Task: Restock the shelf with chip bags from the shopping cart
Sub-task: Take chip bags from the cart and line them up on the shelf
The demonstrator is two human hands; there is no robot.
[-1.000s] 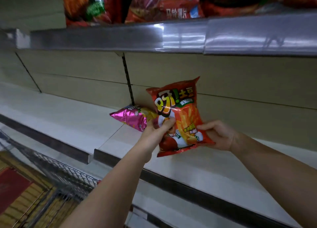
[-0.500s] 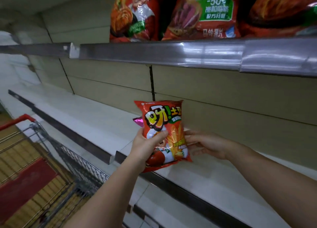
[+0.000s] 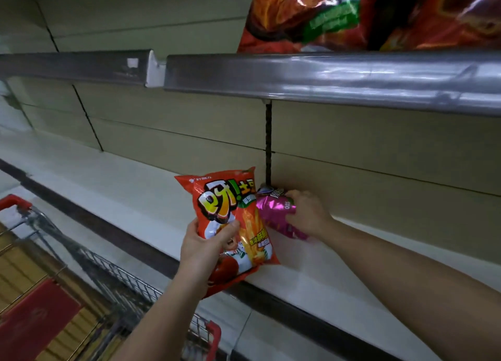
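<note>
Orange chip bag [image 3: 230,225] and pink bag [image 3: 273,211] gripped by hands

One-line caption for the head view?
Left hand holds an orange chip bag; right hand grips a pink bag on the shelf.

The scene was dim, with a greenish cast. Light from above left bright streaks of glare on the upper shelf's metal rail [image 3: 339,73] and on the glossy red bags [image 3: 366,16] above it, which were motion-blurred. The cart [image 3: 89,274] at near left was smeared too. Wide-angle distortion bent the shelf edges toward the frame's sides.
</note>
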